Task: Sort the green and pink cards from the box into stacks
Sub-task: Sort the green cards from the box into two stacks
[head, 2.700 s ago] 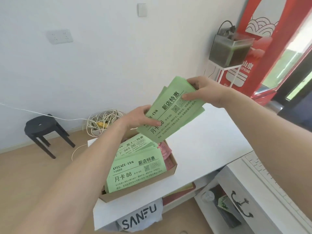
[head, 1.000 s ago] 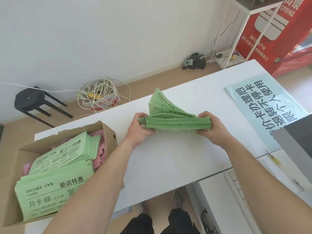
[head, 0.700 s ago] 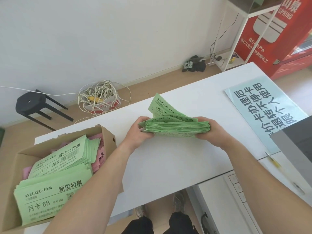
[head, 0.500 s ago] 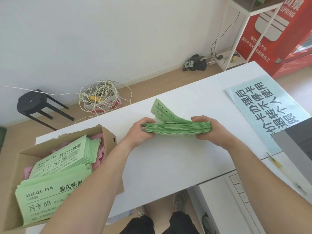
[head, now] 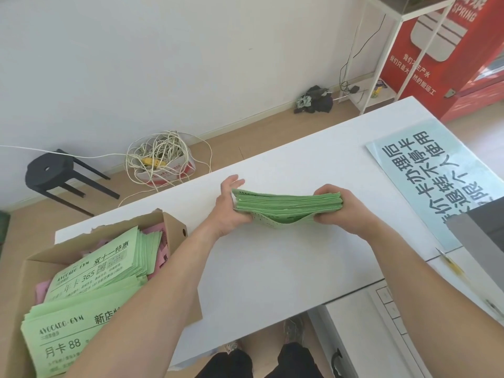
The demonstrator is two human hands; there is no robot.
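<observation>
Cardboard forms the box point(head: 174, 227) at your left, on the near left corner of the white table point(head: 259, 274). It holds green cards point(head: 81, 320) on top, with pink cards point(head: 159, 251) showing beneath and at the edges, so most of the sorting appears not yet done.

Your left hand point(head: 226, 211) is set against the left end of the green stack point(head: 287, 203). Its fingers are extended upward and grip nothing, so the palm likely serves as a stop for squaring the card ends.

The stack is held level just above the middle of the table, between both hands. One bottom card point(head: 275, 223) sags below the rest, which suggests the edges are not yet aligned.

Your right hand point(head: 346, 211) has its fingers curled round the right end of the stack and clamps it, which keeps the cards from fanning.

A pale blue sign point(head: 436, 173) lies at the right of the table, well apart from the stack.
</observation>
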